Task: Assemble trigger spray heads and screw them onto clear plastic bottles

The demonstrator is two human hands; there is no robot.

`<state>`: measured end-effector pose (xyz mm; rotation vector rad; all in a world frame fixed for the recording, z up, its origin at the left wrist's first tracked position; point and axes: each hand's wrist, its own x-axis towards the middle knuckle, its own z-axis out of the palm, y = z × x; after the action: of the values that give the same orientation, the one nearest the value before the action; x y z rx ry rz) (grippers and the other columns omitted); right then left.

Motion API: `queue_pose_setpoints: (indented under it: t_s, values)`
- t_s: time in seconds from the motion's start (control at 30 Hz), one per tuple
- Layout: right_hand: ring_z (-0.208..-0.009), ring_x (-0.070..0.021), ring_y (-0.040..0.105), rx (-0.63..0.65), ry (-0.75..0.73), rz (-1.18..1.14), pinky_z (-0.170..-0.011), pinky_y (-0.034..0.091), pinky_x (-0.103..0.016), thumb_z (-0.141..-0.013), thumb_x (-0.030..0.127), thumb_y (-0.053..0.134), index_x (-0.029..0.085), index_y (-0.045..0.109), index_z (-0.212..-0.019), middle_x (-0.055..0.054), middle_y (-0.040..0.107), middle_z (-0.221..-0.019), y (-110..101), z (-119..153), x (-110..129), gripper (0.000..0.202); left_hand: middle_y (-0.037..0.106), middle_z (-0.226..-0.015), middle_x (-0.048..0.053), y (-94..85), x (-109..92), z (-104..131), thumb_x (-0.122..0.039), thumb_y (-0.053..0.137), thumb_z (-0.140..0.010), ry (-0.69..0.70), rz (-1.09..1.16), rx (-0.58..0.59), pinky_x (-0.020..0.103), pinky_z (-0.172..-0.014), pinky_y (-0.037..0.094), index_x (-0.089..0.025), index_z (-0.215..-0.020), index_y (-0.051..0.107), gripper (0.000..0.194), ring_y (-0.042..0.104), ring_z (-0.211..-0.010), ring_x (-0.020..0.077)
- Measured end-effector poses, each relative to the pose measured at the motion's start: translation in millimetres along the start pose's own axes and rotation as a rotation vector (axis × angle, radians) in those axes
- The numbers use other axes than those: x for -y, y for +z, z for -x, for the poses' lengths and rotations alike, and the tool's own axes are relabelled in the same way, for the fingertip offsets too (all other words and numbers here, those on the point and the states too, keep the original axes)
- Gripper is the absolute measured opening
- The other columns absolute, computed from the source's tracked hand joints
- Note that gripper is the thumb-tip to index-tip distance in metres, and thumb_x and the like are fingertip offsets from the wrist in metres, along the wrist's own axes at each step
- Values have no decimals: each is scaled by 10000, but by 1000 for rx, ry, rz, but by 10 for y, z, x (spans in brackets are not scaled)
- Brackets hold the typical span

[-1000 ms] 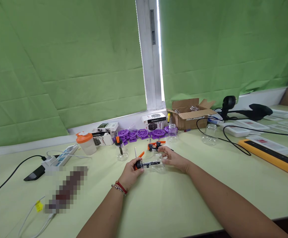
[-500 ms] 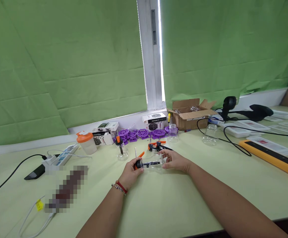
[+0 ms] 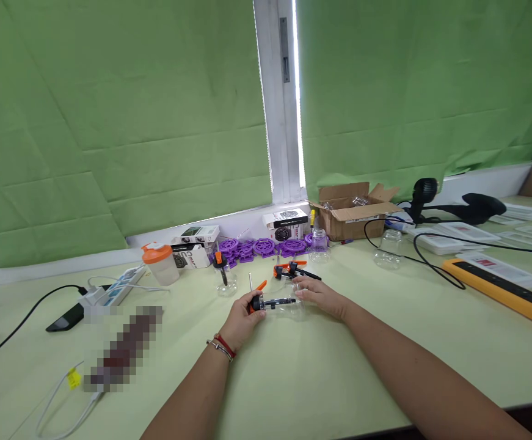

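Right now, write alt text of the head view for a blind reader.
A person's left hand grips the black-and-orange top of a clear jar tipped sideways, the right hand at its base. Purple parts and a cardboard box sit behind.

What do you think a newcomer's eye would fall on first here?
Probably the green sheets filling most of the upper view. Next, the purple parts along the rear of the table. Near the centre, the left hand grips the black top of a sideways clear jar, the right hand at its other end.
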<state>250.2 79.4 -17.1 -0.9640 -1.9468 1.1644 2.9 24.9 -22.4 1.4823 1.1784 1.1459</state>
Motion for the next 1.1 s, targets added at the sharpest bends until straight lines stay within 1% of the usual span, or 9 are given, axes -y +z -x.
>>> queue_pose_setpoints:
  t_s: [0.17,0.37,0.47,0.57,0.63,0.7,0.77,0.9,1.1]
  values:
    - [-1202,-304,399,-51,32,51,-1048,246,-434,-791,554,493,162,666,-780,-117,486,-1266,38,-16,29,429,588,-944,52,-7,39,-6,-217,710,-603,1,-12,0,305,-805,420,-144,-1092,595,507,490,-825,157]
    - [-950,-266,530,-49,-27,79,-903,382,-413,-854,569,346,165,638,-886,-65,624,-917,84,6,109,499,588,-979,58,-25,119,-30,-226,708,-617,38,-16,14,306,-830,414,-146,-1094,595,497,493,-874,169]
    - [-1043,-285,497,-54,6,71,-945,351,-432,-853,596,335,161,637,-928,-87,599,-1049,69,14,81,535,589,-971,63,-25,129,-36,-229,714,-609,25,-2,-6,303,-814,416,-139,-1098,590,513,491,-852,162]
    - [-1199,-295,391,-51,27,11,-1003,300,-450,-816,592,443,186,542,-1173,-110,466,-1291,15,21,-4,549,588,-964,64,-23,132,-38,-225,716,-605,16,-6,-12,304,-803,418,-139,-1102,590,520,492,-839,160]
    - [-1176,-277,409,23,-20,-21,-969,345,-441,-713,537,625,217,340,-1343,-121,409,-1333,-17,29,-50,761,587,-968,63,-22,133,-40,-226,713,-610,15,-10,-2,307,-811,417,-140,-1106,589,518,496,-846,161]
    - [-1093,-247,456,73,-59,-1,-905,401,-403,-563,429,775,232,238,-1368,-122,406,-1304,-26,38,-62,988,588,-980,64,-19,126,-41,-226,711,-611,9,-5,-1,313,-830,412,-138,-1110,585,522,501,-862,163]
    - [-1018,-215,474,61,-66,44,-853,425,-363,-488,344,819,230,314,-1293,-102,424,-1244,-6,46,-44,957,590,-994,67,-15,108,-38,-222,714,-598,-2,4,-12,315,-843,408,-132,-1111,583,537,505,-873,165]
    - [-928,-178,486,20,-89,69,-779,433,-318,-516,312,796,220,427,-1139,-63,472,-1123,46,45,-8,730,585,-995,66,-6,51,-25,-215,714,-578,-16,16,-30,311,-836,412,-117,-1112,578,560,507,-863,160]
    - [-825,-160,499,2,-34,38,-662,414,-268,-506,348,804,207,467,-1127,-42,520,-998,40,22,-34,721,588,-936,37,-8,38,-18,-239,716,-577,-8,-7,-17,308,-808,415,-131,-1077,600,524,502,-844,159]
